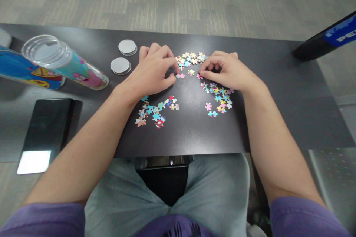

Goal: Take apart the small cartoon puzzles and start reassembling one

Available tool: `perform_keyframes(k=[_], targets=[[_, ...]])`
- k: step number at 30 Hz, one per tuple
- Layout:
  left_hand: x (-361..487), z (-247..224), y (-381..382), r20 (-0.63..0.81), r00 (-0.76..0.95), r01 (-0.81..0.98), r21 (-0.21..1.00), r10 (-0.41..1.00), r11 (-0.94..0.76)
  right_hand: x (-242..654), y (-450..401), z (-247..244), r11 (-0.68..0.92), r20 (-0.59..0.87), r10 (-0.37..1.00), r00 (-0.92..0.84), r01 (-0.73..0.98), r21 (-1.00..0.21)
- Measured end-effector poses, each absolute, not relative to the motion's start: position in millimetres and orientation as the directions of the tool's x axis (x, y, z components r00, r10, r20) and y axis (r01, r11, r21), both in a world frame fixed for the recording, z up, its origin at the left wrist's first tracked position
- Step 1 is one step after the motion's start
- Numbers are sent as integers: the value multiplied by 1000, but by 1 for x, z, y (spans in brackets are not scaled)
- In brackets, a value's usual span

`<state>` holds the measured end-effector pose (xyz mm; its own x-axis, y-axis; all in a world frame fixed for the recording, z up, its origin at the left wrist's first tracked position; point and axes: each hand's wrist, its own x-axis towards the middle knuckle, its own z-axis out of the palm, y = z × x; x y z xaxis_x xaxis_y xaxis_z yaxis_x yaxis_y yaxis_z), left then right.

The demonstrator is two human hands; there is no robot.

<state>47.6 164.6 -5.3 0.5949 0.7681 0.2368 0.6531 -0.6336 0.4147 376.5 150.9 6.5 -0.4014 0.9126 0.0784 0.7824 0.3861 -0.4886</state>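
My left hand [157,69] is over the table with thumb and index finger apart. Its index fingertip is right by a pink puzzle piece [181,76]. My right hand [226,68] has thumb and fingers drawn together at a pink and red puzzle piece [199,76], partly hidden by the fingertips. Between the hands lies a single yellowish puzzle piece [191,72]. Beyond them is a heap of loose pieces [191,58]. Nearer to me are two more scattered groups, a left group [158,107] and a right group [219,96].
Two stacks of white discs, a far stack [127,46] and a near stack [120,65], are left of my left hand. A clear-topped printed tube [80,70], a blue printed container [25,68] and a black phone [46,129] are farther left. A dark cylinder [319,40] stands far right.
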Motion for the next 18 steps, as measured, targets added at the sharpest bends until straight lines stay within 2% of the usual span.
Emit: perform_keyframes(k=[8,18], targets=[[46,-7,167,278,573,643,431,771,-633,375,152,4,377,71,914,-400,771,-513],[46,-7,168,246,547,682,422,800,-596,398,155,4,359,37,917,-396,784,-507]])
